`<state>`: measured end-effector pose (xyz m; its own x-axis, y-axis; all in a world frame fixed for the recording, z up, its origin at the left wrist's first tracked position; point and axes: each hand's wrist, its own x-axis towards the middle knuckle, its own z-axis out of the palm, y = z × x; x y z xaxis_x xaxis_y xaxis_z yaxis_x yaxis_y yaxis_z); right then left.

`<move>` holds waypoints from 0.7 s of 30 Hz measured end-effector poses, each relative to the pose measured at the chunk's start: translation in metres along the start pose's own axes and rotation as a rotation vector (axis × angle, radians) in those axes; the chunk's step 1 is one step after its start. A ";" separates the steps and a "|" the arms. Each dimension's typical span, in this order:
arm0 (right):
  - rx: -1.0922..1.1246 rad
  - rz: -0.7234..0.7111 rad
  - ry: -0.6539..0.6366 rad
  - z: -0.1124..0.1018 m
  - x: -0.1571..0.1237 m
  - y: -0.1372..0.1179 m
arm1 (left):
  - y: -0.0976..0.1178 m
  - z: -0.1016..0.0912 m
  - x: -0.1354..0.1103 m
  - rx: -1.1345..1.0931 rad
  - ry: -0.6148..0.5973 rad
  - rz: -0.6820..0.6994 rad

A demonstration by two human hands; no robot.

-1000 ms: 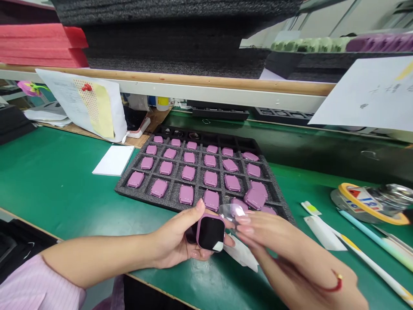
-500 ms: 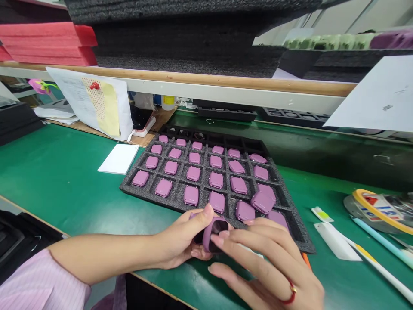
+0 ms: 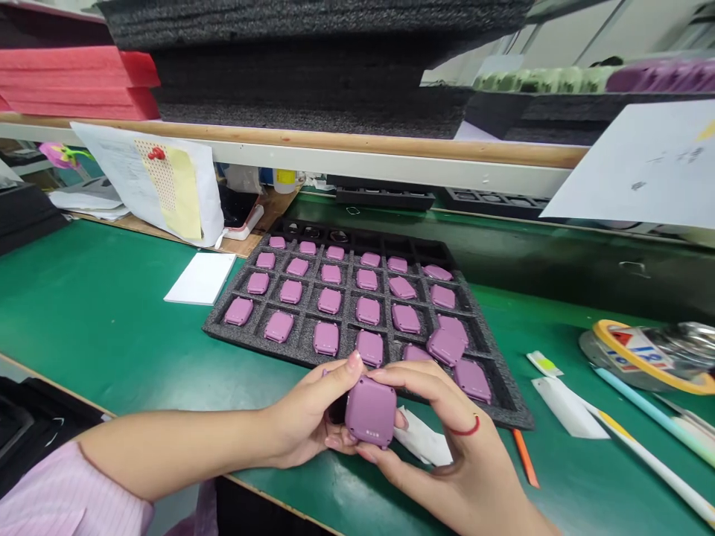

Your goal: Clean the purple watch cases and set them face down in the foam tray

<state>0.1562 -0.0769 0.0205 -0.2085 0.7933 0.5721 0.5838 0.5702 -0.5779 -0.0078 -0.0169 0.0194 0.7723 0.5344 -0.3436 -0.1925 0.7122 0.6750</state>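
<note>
1. Turned over since the earlier frames: the square mauve smartwatch (image 3: 370, 412), screen-up a second ago, now shows its back, with small contacts near the lower edge.
2. Left hand (image 3: 304, 420): curled closely around the far side of the smartwatch, thumb raised, holding it.
3. Right hand (image 3: 433, 439): fingers over the smartwatch's upper edge, thumb below, also holding it; a red thread (image 3: 466, 426) circles the wrist.
4. Position: smartwatch held in both hands above the green table (image 3: 83, 320), just in front of the near edge of the black foam tray (image 3: 220, 327).
5. Tray: mauve watches (image 3: 367, 310) lie in rows of compartments; one (image 3: 445, 346) at the near right sits tilted, overlapping its neighbours.
6. Surroundings: a white paper slip (image 3: 423, 439) lies beside the right hand, an orange stick (image 3: 525, 458) just off the tray's corner, and a white card (image 3: 199, 278) left of the tray.
</note>
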 end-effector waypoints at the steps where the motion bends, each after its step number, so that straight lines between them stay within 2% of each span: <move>1: -0.039 -0.031 -0.005 -0.001 0.001 0.001 | -0.001 0.000 0.000 0.000 0.007 0.006; 3: -0.143 -0.075 0.020 -0.006 0.003 0.004 | -0.002 -0.001 -0.001 -0.003 0.023 0.030; 5: -0.243 -0.039 0.102 -0.016 0.005 0.014 | -0.003 -0.002 -0.001 -0.001 0.043 0.047; 8: -0.368 0.150 0.269 -0.036 0.007 0.036 | -0.002 -0.003 -0.002 0.021 0.055 0.036; 10: -0.452 0.272 0.335 -0.048 0.005 0.054 | -0.001 -0.004 -0.001 0.060 0.040 0.034; 12: -0.502 0.366 0.328 -0.055 0.001 0.070 | -0.001 -0.004 -0.001 0.136 0.015 0.012; 16: -0.502 0.499 0.174 -0.056 -0.007 0.091 | 0.000 -0.003 -0.001 0.316 -0.031 -0.065; 18: -0.487 0.513 0.128 -0.055 -0.008 0.092 | 0.000 -0.002 -0.002 0.340 -0.031 -0.067; 21: -0.419 0.437 0.198 -0.052 -0.004 0.077 | 0.002 -0.001 -0.002 0.246 -0.033 -0.083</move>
<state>0.2428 -0.0471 0.0043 0.2438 0.8567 0.4547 0.8481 0.0391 -0.5284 -0.0101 -0.0160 0.0200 0.7991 0.4610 -0.3860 0.0223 0.6188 0.7852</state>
